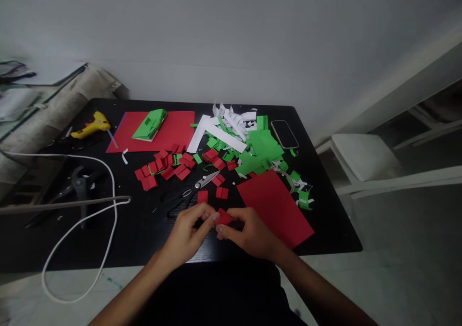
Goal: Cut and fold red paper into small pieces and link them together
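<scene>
Between my two hands, over the near edge of the black table (137,239), is a small piece of red paper (224,216). My left hand (191,229) pinches its left side with thumb and forefinger. On the other side my right hand (249,232) grips it, its thumb at the lower edge. Just beyond lie loose red paper pieces (222,192) and a pair of scissors (198,185) with black handles, blades partly open. A large red sheet (276,208) lies right of my right hand. Folded red pieces (146,176) are heaped further left.
Green paper scraps (265,148) and white paper strips (225,136) pile up at the back, beside a phone (285,134). A yellow glue gun (94,125) lies back left, near a red sheet (173,133) bearing a green folded stack (150,123). A white cable (114,220) loops at left.
</scene>
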A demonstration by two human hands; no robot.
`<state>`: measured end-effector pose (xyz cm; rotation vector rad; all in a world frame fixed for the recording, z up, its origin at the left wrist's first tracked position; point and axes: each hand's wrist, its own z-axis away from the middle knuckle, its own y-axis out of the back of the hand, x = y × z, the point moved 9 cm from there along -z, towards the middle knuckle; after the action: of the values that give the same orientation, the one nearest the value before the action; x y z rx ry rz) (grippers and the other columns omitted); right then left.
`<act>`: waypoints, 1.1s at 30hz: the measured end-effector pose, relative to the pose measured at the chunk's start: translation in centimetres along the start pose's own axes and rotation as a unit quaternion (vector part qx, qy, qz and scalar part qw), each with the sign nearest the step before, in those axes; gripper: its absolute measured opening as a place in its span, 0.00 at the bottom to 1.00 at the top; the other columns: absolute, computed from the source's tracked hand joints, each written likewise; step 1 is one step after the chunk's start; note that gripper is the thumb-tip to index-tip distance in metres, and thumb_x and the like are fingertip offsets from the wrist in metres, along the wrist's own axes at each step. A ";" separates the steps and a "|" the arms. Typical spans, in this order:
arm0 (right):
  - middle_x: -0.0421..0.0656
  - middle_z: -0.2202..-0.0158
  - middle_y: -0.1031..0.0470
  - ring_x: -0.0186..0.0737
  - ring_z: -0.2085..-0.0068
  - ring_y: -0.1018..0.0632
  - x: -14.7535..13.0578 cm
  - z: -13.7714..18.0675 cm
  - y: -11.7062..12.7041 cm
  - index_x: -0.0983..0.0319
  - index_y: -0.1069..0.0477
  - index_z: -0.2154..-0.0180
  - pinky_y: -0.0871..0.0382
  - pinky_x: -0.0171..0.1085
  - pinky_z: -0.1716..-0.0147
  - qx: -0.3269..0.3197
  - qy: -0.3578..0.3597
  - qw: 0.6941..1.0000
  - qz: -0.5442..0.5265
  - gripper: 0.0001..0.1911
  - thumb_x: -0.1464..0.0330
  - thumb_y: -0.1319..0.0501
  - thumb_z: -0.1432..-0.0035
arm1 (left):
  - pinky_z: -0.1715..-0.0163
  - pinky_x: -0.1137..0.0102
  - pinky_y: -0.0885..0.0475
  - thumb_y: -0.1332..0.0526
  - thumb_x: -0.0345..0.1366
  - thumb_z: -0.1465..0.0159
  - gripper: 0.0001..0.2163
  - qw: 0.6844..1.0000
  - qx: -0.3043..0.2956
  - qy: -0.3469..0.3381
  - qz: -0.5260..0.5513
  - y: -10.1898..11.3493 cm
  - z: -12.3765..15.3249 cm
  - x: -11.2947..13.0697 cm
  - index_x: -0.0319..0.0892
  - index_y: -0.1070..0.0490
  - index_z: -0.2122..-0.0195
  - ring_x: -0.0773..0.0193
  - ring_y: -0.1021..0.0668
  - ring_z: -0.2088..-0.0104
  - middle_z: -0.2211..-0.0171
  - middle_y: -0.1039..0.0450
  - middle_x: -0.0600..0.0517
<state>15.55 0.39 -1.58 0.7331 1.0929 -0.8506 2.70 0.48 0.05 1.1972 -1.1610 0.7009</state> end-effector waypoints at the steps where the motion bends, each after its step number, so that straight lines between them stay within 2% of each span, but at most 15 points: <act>1: 0.43 0.69 0.16 0.42 0.65 0.16 0.0 0.0 0.0 0.62 0.21 0.69 0.25 0.36 0.66 0.000 0.003 1.000 0.001 0.07 0.66 0.34 0.40 | 0.69 0.73 0.29 0.42 0.39 0.27 0.13 1.000 0.000 -0.006 -0.005 0.0 0.0 0.1 0.42 0.26 0.68 0.66 0.24 0.72 0.73 0.24 0.53; 13: 0.43 0.70 0.16 0.41 0.66 0.16 0.2 0.0 -0.2 0.62 0.23 0.69 0.25 0.36 0.65 -0.003 0.006 1.000 -0.002 0.09 0.65 0.35 0.38 | 0.71 0.73 0.30 0.41 0.40 0.28 0.11 1.000 0.000 0.010 0.002 0.0 0.0 -0.2 0.42 0.26 0.67 0.67 0.24 0.73 0.73 0.24 0.55; 22: 0.44 0.73 0.18 0.40 0.70 0.18 1.1 -0.3 -0.4 0.63 0.22 0.71 0.25 0.36 0.67 0.001 -0.030 0.999 -0.028 0.12 0.62 0.34 0.39 | 0.68 0.73 0.31 0.43 0.39 0.27 0.11 0.999 0.008 -0.005 -0.037 0.4 0.0 -0.4 0.42 0.27 0.66 0.66 0.25 0.71 0.71 0.26 0.54; 29: 0.45 0.71 0.18 0.40 0.68 0.17 1.2 -0.4 -0.4 0.63 0.23 0.69 0.23 0.37 0.65 -0.003 -0.015 0.999 -0.028 0.17 0.57 0.37 0.35 | 0.66 0.72 0.31 0.44 0.40 0.27 0.12 0.999 -0.024 0.019 -0.041 -0.3 -0.3 -0.8 0.42 0.28 0.66 0.66 0.24 0.69 0.71 0.25 0.54; 33: 0.46 0.70 0.18 0.41 0.67 0.17 1.9 -0.4 -0.4 0.64 0.23 0.68 0.22 0.38 0.65 -0.001 -0.027 0.999 -0.021 0.17 0.57 0.38 0.34 | 0.65 0.71 0.31 0.45 0.41 0.26 0.13 0.997 -0.047 0.046 -0.039 -0.9 -0.3 -1.1 0.43 0.29 0.65 0.65 0.23 0.69 0.70 0.25 0.54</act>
<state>15.41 0.12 -3.59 0.6846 1.0646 -0.9008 3.24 0.64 -1.24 1.1137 -1.0542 0.6285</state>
